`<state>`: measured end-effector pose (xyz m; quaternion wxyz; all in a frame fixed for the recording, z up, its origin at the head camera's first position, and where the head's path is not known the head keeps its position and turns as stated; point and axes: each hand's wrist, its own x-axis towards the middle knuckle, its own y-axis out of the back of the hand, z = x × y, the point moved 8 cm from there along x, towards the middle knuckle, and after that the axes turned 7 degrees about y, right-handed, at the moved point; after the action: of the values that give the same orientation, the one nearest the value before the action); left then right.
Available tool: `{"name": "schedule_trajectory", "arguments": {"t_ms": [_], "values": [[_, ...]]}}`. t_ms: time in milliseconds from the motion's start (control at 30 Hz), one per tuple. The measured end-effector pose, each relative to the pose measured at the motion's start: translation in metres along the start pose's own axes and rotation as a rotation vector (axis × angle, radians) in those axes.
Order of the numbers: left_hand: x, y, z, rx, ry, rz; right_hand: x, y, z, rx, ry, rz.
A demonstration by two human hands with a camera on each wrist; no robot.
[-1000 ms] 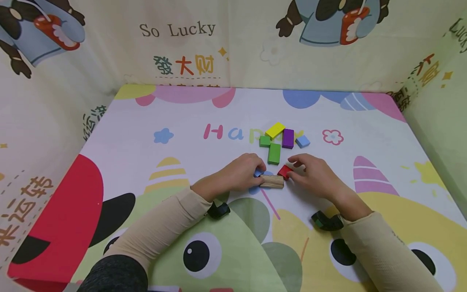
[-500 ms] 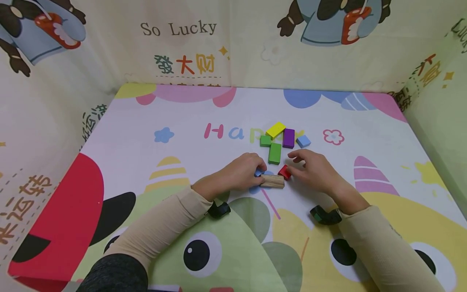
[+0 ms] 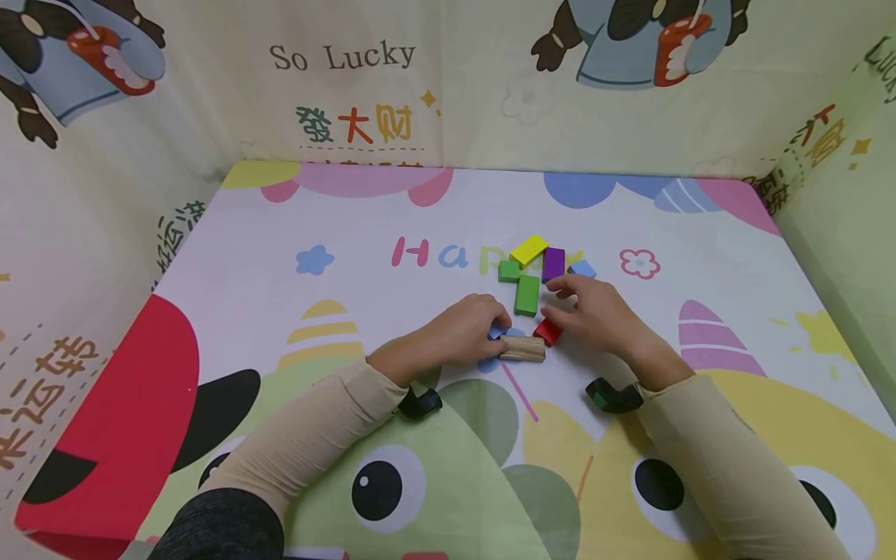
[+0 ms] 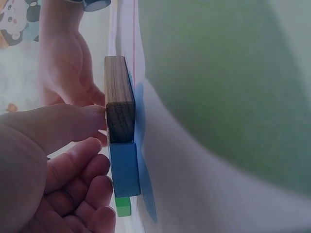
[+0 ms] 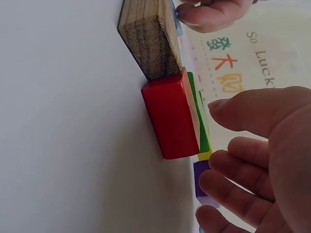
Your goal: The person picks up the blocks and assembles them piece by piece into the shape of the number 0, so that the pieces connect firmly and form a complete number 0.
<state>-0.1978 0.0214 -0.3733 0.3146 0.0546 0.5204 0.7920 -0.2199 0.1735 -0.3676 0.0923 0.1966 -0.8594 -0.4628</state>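
A striped wooden block (image 3: 521, 348) lies on the printed mat, a blue block (image 4: 125, 169) against one end and a red block (image 5: 171, 116) against the other. My left hand (image 3: 467, 330) is over the blue end; in the left wrist view its thumb tip is at the wooden block's upper edge and its bent fingers are right beside the blue block. My right hand (image 3: 595, 323) hovers past the red block, thumb and fingers apart with nothing between them. Its fingertips are close to the purple block (image 3: 553, 264) and a second blue block (image 3: 582, 268), partly overlapping the latter in the head view.
Beyond the hands lie a tall green block (image 3: 527, 295), a small green block (image 3: 509, 271) and a yellow block (image 3: 528, 250), close together. A printed cloth (image 3: 483, 93) rises behind the mat and along both sides. Each wrist carries a black camera.
My right hand has left the red block, going forward and slightly left toward the purple and second blue blocks. The left hand has stayed in place.
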Motion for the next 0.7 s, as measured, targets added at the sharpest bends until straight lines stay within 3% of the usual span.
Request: {"name": "schedule_trajectory", "arguments": {"t_ms": [700], "values": [[-0.002, 0.003, 0.002, -0.009, -0.055, 0.032, 0.02, -0.002, 0.003, 0.032, 0.01, -0.023]]}}
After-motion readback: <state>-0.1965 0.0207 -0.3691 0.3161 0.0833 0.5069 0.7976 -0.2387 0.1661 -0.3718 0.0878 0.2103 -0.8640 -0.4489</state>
